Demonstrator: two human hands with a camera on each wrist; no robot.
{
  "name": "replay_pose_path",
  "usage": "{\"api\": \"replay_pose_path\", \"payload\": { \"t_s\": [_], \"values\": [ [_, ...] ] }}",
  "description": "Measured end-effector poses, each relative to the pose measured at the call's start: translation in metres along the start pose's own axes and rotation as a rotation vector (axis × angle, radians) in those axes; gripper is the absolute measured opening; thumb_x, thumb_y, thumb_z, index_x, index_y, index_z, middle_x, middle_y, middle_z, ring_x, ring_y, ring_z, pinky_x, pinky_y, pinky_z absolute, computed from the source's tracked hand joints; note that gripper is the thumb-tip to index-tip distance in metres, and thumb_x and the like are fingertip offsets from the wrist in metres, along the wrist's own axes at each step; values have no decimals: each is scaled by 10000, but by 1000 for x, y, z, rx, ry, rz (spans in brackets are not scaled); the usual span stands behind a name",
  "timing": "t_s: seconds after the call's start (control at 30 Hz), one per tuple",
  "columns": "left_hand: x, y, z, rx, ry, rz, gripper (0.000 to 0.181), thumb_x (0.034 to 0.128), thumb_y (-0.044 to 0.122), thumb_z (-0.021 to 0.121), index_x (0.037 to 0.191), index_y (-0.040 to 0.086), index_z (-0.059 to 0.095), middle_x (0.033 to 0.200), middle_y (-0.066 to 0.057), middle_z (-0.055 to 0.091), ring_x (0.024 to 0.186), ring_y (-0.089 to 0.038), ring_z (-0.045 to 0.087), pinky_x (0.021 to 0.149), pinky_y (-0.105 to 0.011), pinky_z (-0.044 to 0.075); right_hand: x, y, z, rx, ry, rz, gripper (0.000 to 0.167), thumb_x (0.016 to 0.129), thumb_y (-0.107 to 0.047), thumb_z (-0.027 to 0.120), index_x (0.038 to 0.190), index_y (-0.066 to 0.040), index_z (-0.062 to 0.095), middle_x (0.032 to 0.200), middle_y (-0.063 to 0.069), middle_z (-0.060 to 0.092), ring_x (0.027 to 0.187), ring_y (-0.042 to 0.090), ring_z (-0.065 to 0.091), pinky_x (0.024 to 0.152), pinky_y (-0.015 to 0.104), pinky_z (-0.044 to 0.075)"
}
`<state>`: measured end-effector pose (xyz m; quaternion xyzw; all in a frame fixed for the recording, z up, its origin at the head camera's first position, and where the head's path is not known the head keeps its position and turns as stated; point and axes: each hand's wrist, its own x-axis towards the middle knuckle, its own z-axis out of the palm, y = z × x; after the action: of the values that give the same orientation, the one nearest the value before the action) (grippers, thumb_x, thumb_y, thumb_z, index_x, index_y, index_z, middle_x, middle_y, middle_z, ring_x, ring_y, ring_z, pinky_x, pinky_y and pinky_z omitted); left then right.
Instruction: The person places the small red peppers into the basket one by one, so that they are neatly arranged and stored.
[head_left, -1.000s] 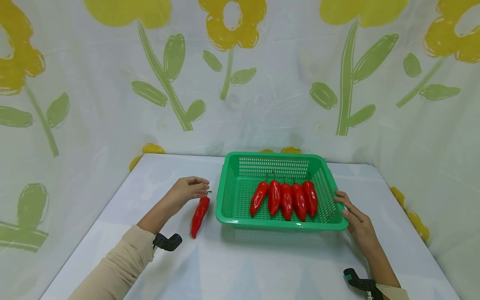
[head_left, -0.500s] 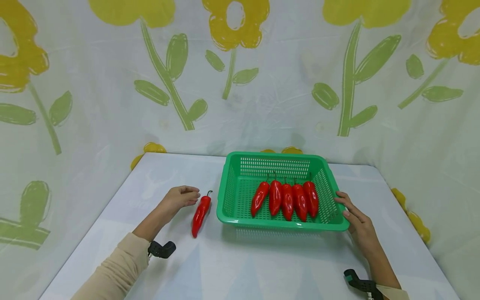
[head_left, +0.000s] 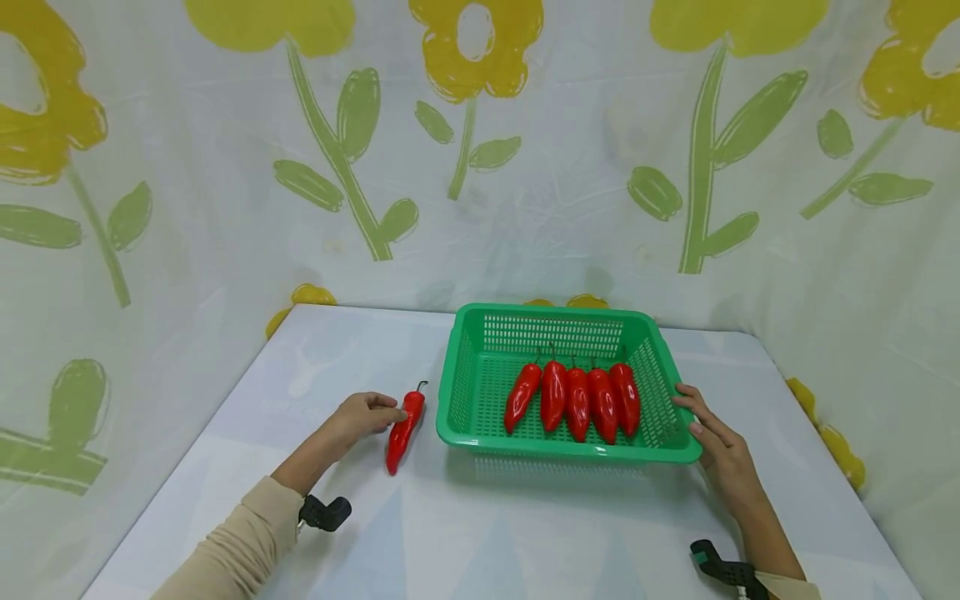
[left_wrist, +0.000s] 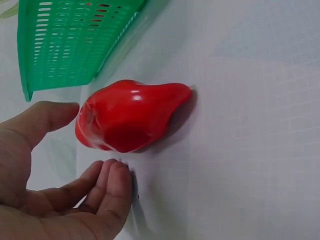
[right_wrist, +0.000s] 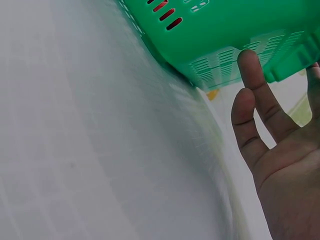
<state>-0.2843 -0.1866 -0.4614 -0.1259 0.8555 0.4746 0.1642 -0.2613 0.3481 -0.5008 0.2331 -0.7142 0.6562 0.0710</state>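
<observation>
A glossy red chili pepper (head_left: 406,432) lies on the table left of a green plastic basket (head_left: 570,451). My left hand (head_left: 366,418) is at this pepper; in the left wrist view the thumb (left_wrist: 62,116) is at its stem end and the fingers (left_wrist: 112,182) are beside it, not closed around it. My right hand (head_left: 716,450) holds the basket's right rim. The right wrist view shows two fingers (right_wrist: 257,95) at the outside wall, while the thumb is out of that view. Several red chili peppers (head_left: 577,402) lie side by side in the basket.
The white table (head_left: 480,533) has pale blue triangle patterns. Behind it hangs a white curtain (head_left: 570,208) printed with yellow flowers and green leaves. A black wrist camera (head_left: 326,512) sits on the left wrist, another camera (head_left: 726,571) on the right.
My left hand has drawn back from the loose pepper's stem end, then come nearer to the viewer and in against the pepper's side. The right hand stays at the basket rim.
</observation>
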Motion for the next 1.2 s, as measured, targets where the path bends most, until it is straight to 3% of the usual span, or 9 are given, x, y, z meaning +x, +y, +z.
{"api": "replay_pose_path", "payload": {
  "t_s": [0.2,0.33,0.63,0.87,1.2],
  "values": [
    [-2,3,2,98,-8,21,479,828,223,819,1173,-37,612,1034,-125,654,927,-272,618,773,-381,583,1,-2,1,-9,4,12,391,1076,-20,340,1426,139,410,1621,44,265,1491,72,170,1056,126,358],
    [-3,5,3,105,-9,11,440,832,198,814,1144,-43,619,1025,-136,648,891,-266,625,768,-373,589,1,-3,2,-12,6,14,391,1075,-21,344,1425,137,413,1621,46,264,1490,73,172,1053,124,360],
    [-3,4,5,28,-24,0,421,841,173,801,1157,-45,628,1090,-162,638,953,-292,619,799,-396,589,1,-2,2,-13,14,23,387,1075,-24,357,1423,131,421,1621,43,268,1488,73,175,1052,117,356],
    [-6,7,-4,-102,-43,-7,478,876,207,771,1229,-59,590,1156,-181,617,991,-287,633,883,-411,576,0,-2,3,3,1,21,387,1072,-3,347,1428,136,410,1622,22,265,1490,59,157,1063,112,339],
    [-13,37,-28,-261,-71,110,551,925,229,734,1325,-88,524,1265,-209,586,1044,-267,652,1023,-460,487,0,-3,2,-10,11,23,387,1075,-18,350,1425,134,415,1623,45,260,1492,71,160,1059,109,341]
  ]
}}
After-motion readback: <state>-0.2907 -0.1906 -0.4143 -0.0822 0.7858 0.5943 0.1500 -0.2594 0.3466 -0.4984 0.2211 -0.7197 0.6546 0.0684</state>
